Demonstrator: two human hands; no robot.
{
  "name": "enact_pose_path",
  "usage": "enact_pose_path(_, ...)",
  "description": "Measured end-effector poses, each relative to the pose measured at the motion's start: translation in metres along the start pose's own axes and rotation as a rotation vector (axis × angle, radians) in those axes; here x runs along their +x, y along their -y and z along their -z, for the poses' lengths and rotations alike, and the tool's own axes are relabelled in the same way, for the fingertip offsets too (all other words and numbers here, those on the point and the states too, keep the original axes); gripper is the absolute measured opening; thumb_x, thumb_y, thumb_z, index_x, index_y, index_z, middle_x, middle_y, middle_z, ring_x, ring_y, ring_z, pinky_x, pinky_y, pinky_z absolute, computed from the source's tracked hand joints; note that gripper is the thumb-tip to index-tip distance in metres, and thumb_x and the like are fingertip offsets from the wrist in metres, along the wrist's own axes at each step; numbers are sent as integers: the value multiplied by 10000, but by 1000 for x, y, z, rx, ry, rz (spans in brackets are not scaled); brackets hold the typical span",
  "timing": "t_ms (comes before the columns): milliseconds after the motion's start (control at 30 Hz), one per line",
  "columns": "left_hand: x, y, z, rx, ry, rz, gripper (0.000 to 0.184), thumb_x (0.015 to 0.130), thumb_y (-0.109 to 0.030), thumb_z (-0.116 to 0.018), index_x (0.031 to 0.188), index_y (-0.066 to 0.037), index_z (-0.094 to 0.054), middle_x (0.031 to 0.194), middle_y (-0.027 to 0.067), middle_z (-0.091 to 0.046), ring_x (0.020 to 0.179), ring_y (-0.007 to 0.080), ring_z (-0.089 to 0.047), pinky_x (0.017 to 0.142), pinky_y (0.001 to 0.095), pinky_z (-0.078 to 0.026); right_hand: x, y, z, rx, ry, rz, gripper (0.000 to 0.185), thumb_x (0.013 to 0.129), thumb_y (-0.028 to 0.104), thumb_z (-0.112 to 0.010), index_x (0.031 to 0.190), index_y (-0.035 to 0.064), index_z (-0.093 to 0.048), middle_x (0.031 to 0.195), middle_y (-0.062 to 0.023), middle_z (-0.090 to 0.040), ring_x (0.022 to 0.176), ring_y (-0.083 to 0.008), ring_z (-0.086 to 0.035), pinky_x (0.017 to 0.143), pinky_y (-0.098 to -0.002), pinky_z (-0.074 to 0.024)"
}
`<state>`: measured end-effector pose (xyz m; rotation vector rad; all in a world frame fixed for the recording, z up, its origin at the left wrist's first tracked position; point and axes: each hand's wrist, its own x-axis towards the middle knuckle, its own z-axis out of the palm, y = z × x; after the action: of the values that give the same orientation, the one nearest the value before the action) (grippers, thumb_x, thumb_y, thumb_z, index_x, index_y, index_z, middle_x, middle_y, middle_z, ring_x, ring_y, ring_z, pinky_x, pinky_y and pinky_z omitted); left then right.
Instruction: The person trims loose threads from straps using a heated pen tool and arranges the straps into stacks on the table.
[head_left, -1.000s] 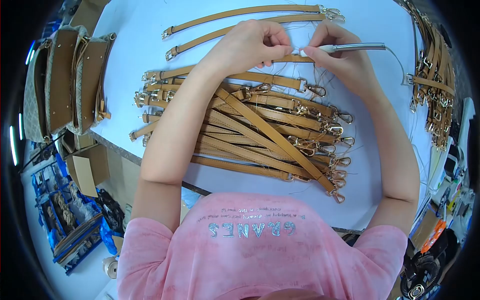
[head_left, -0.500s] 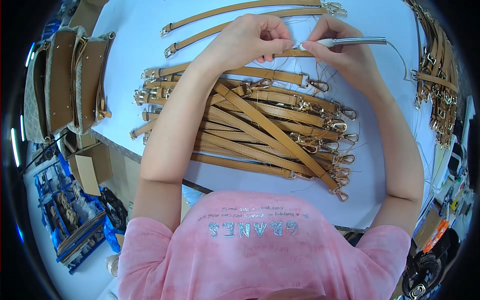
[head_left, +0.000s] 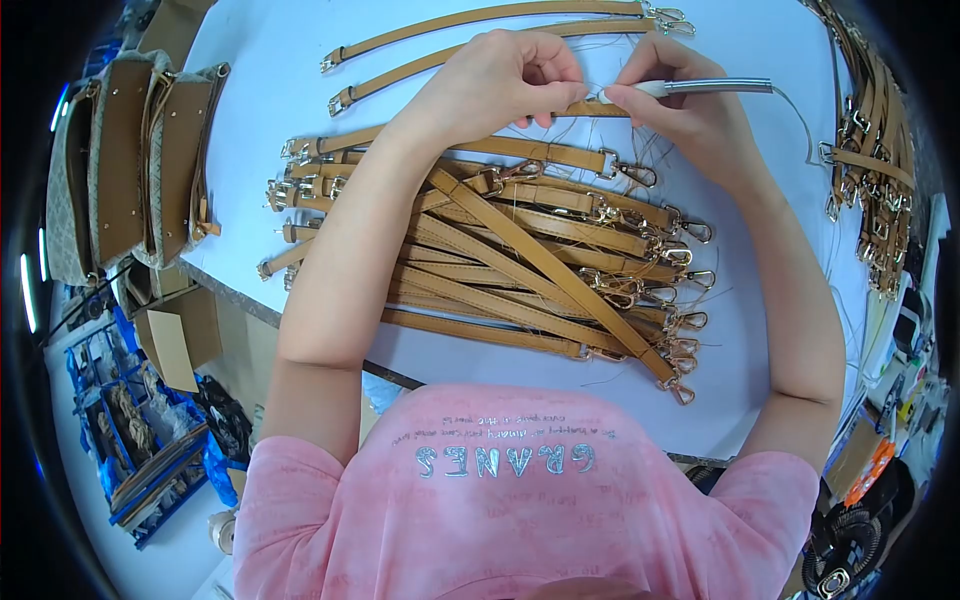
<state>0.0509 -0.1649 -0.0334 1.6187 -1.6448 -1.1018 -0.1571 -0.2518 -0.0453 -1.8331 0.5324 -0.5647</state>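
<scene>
Near the table's far side, my left hand [head_left: 525,75] is closed around a tan leather strap [head_left: 603,109], its thumb and index finger pinched at the upper edge. Fine loose threads trail from the strap. Close beside it, my right hand [head_left: 680,100] grips a corded pen-shaped tool [head_left: 720,86] with a silver handle and a pale front end. That front end points left at the strap, next to my left fingertips; whether it touches cannot be made out. Below my hands lies a pile of similar straps [head_left: 530,250] with buckles and metal snap hooks.
Two separate straps [head_left: 480,20] lie at the far edge. More straps [head_left: 875,180] hang in a bundle at the right. Patterned bags [head_left: 130,165] stand at the left, above a blue rack [head_left: 150,450]. The tool's cord [head_left: 800,115] runs right across the white tabletop [head_left: 250,100].
Both hands keep almost the same place. The tool has tilted or shifted very slightly beside the strap; the pile has not moved.
</scene>
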Motion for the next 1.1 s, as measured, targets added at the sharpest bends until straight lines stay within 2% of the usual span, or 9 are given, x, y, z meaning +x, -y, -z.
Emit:
enact_pose_path(100,0,-2,3,-113,-19,44,165,876,-226,-677,865,-62,-662,734,0,-648,649,100,-615,582,240,-492,0,-2,1,20,-10,-8,115,870,97,-687,825,47,-595,723,9,-568,670,-48,-535,600,-199,-412)
enact_pose_path(267,-14,-31,14,-299,-185,-132,110,926,-104,-619,938,0,-585,781,77,-638,741,115,-651,618,271,-493,3,1,13,159,-173,73,75,902,85,-647,869,27,-613,758,-7,-586,702,-56,-550,683,-230,-497)
enact_pose_path(367,-27,2,24,498,-86,-406,125,841,-148,-712,865,-65,-622,710,-1,-613,645,102,-588,549,244,-440,2,1,23,368,-235,171,82,935,69,-594,963,-4,-618,838,-40,-615,752,-72,-576,814,-307,-562)
enact_pose_path(400,-29,-5,25,500,-91,-406,125,841,-148,-712,865,-65,-622,710,-1,-613,645,102,-588,549,244,-440,3,4,23,368,-231,175,82,935,69,-594,963,-4,-618,838,-40,-615,752,-72,-576,814,-307,-562)
enact_pose_path(500,-32,-29,25,521,171,54,159,791,-97,-723,882,-51,-600,748,37,-609,703,178,-601,610,314,-459,0,16,24,407,-276,166,128,952,54,-558,1038,-32,-598,914,-68,-626,795,-88,-599,905,-376,-569)
enact_pose_path(667,-34,-19,10,572,-33,-132,171,786,-82,-722,889,-50,-589,788,69,-596,715,219,-593,643,334,-471,-2,24,28,419,-264,211,158,953,46,-551,1078,-43,-589,979,-92,-629,842,-103,-618,881,-365,-572)
enact_pose_path(767,-41,-19,16,561,-25,-172,132,779,-98,-692,851,-38,-598,886,113,-617,801,318,-626,709,421,-499,-3,27,28,432,-251,236,165,953,46,-554,1081,-51,-593,1011,-108,-626,854,-109,-624,881,-367,-571)
enact_pose_path(1033,-37,-29,-16,686,-149,-292,192,756,-54,-730,859,-32,-571,835,105,-598,748,291,-611,660,372,-481,-5,27,30,404,-273,235,186,949,44,-562,1106,-49,-600,1091,-137,-630,883,-127,-645,881,-368,-568)
enact_pose_path(1100,-36,-29,-13,648,-122,-268,173,758,-51,-717,845,-25,-570,824,116,-599,765,310,-614,677,393,-486,-6,24,30,403,-265,240,184,949,44,-562,1104,-47,-600,1100,-140,-628,885,-131,-647,881,-369,-567)
